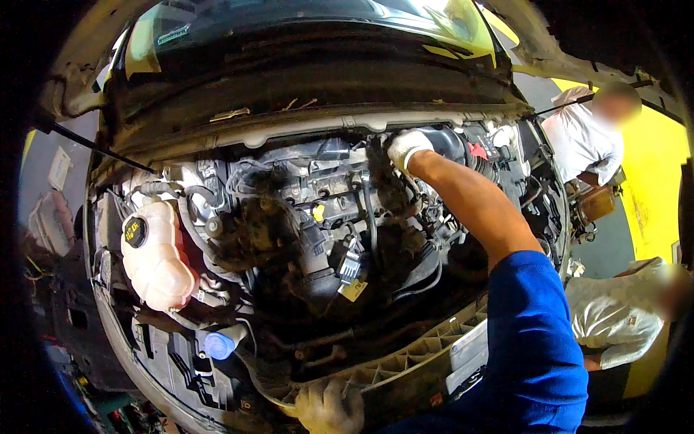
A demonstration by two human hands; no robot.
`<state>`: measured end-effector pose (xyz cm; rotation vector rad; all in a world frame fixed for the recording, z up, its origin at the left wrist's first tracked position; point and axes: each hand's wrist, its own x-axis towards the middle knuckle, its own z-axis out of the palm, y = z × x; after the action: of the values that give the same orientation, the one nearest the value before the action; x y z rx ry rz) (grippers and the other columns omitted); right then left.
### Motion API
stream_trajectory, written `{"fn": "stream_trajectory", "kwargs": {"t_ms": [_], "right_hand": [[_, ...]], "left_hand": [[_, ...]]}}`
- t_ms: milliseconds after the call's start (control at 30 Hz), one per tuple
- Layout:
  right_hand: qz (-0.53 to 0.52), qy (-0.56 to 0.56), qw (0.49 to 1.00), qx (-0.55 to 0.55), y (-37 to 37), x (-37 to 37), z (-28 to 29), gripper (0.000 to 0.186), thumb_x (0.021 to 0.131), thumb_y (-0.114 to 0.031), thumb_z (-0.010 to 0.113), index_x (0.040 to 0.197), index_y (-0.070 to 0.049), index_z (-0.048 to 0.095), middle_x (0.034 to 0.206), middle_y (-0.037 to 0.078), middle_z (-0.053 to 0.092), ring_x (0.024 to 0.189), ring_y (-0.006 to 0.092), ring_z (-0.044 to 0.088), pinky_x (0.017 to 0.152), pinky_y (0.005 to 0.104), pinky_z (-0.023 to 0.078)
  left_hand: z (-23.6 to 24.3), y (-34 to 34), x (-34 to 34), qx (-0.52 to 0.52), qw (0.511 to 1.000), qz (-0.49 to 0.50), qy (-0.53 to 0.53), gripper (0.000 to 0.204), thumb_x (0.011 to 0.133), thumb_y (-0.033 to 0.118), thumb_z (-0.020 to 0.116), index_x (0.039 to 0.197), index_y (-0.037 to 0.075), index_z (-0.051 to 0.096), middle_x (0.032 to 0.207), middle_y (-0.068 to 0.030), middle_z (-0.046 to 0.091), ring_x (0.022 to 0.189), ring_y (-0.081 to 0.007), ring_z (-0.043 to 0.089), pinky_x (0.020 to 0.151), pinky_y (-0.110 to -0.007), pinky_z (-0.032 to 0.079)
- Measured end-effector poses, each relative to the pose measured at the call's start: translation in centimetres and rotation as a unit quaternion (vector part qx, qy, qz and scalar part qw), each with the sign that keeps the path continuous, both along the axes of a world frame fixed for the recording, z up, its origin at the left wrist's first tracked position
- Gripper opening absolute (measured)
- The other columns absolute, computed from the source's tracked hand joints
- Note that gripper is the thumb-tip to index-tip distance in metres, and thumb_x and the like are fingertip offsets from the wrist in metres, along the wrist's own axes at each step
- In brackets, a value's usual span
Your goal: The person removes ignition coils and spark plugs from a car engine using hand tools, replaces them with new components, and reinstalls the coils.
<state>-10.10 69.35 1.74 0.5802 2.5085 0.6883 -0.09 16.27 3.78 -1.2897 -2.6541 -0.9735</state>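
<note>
My right hand [410, 149], in a white glove, reaches to the back of the engine bay beside a thick black air intake duct [442, 143]. Its fingers point down among dark parts and are mostly hidden, so what they touch does not show. At the front edge my left hand [329, 407], also gloved, is bent over the ribbed front crossmember [405, 354] and grips it. Between them lies the engine [332, 206], with its upper parts exposed. A loose-looking connector [351, 267] with a yellowish tag [353, 290] sits in the middle.
A pale coolant tank [160, 260] with a black cap and a blue-capped filler neck [219, 346] stand at the left. The raised hood [87, 105] hangs overhead, with thin struts at both sides. Two people, one in a white shirt [585, 141], are at the right.
</note>
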Motion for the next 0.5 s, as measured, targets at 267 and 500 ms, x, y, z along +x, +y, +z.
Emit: {"fn": "stream_trajectory", "kwargs": {"t_ms": [267,500], "right_hand": [[-0.108,-0.028,0.993,-0.048,0.0,-0.1,1.8,0.029,0.076,-0.013,0.074,0.104,-0.012,0.078,0.109,0.013,0.075,0.105,0.0305,0.071,0.083,0.0426,0.057],[0.005,0.006,1.000,0.005,2.0,0.6,-1.4,0.025,0.084,-0.013,0.065,0.106,-0.009,0.076,0.112,0.015,0.073,0.108,0.0309,0.070,0.089,0.0419,0.056]], "left_hand": [[-0.5,0.0,-0.2,0.033,0.999,-0.003,-0.007,0.027,0.081,0.022,0.074,0.101,0.006,0.071,0.096,-0.0178,0.067,0.081,-0.0362,0.063,0.073,-0.048,0.051],[0.0,-0.1,-0.6,0.031,0.999,-0.011,-0.004,0.028,0.081,0.024,0.073,0.102,0.006,0.073,0.096,-0.0184,0.068,0.080,-0.0367,0.063,0.073,-0.047,0.051]]}}
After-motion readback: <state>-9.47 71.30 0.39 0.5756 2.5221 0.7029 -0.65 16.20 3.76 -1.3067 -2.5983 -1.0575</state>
